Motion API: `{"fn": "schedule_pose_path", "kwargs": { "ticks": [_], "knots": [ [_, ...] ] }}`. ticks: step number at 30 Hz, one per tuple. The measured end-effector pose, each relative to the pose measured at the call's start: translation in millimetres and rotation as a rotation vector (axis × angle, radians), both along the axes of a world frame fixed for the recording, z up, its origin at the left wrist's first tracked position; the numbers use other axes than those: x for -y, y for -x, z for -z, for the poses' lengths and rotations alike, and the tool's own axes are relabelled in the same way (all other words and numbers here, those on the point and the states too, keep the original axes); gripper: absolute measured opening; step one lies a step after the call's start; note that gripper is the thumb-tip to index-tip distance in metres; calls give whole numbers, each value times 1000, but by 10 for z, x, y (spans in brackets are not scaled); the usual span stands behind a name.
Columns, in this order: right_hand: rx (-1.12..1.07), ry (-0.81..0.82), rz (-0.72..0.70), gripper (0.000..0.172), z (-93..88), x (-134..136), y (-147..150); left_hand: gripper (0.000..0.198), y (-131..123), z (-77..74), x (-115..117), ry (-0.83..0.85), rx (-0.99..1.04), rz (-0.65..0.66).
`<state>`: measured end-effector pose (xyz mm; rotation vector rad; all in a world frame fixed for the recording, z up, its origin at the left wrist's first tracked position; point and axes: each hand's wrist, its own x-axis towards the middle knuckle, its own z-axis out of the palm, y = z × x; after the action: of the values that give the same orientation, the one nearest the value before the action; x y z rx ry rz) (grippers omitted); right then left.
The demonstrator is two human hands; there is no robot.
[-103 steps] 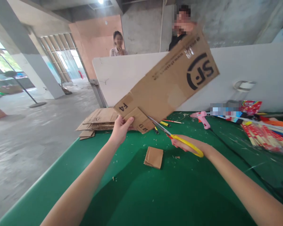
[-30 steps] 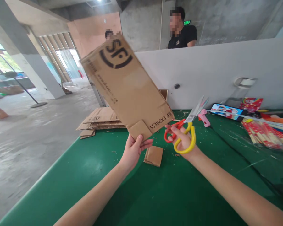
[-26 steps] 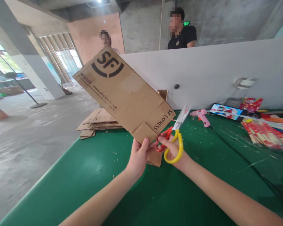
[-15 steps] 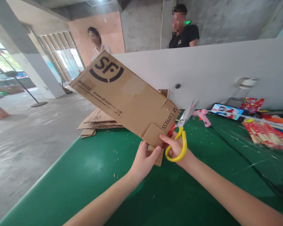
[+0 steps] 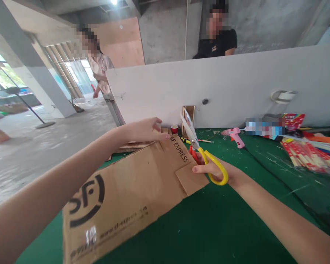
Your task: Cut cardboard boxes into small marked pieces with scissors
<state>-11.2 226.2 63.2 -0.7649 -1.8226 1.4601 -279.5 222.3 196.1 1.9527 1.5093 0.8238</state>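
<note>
A brown cardboard piece point(image 5: 137, 176) printed with "SF EXPRESS" slants across the front, its large logo end low at the left. My right hand point(image 5: 211, 168) grips its right end, thumb lying on a folded cardboard flap point(image 5: 191, 179). Yellow-handled scissors point(image 5: 193, 141) hang on that same hand, blades pointing up and slightly apart. Something red shows beside them, partly hidden by the fingers. My left hand point(image 5: 150, 130) is over the far edge of the cardboard near the printed words, fingers apart and partly bent; one fingertip appears to touch the edge.
Behind the cardboard, more flat cardboard point(image 5: 132, 146) lies stacked on the green table point(image 5: 209, 227). A pink glue gun point(image 5: 235, 136), its dark cord and packets of sticks point(image 5: 305, 154) lie at right. A white partition point(image 5: 236, 88) stands behind; two people are beyond it.
The cardboard has turned, its logo end swinging from upper left down to lower left. My left hand has left the near edge and moved up to the far edge. My right hand keeps the scissors.
</note>
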Motion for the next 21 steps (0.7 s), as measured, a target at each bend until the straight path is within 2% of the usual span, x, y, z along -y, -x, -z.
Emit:
{"fn": "schedule_pose_path", "kwargs": {
  "ticks": [2,4,7,9,11,16,21],
  "knots": [
    [-2,77,-75,33,41,-22,-4,41,29,148,-204,261,77,157],
    [-1,135,-74,30,104,-85,-32,34,44,339,-275,429,106,171],
    [40,118,11,31,167,-194,-95,34,47,611,-210,601,298,138],
    [100,80,43,31,161,-236,-135,39,52,767,-127,746,443,226],
    [172,36,54,30,125,-248,-170,41,75,911,-39,807,555,289],
    [326,-74,43,29,32,-243,-242,48,199,1247,246,901,689,304],
    [399,-106,-12,27,10,-270,-284,54,240,1443,457,924,729,274]
  ]
}}
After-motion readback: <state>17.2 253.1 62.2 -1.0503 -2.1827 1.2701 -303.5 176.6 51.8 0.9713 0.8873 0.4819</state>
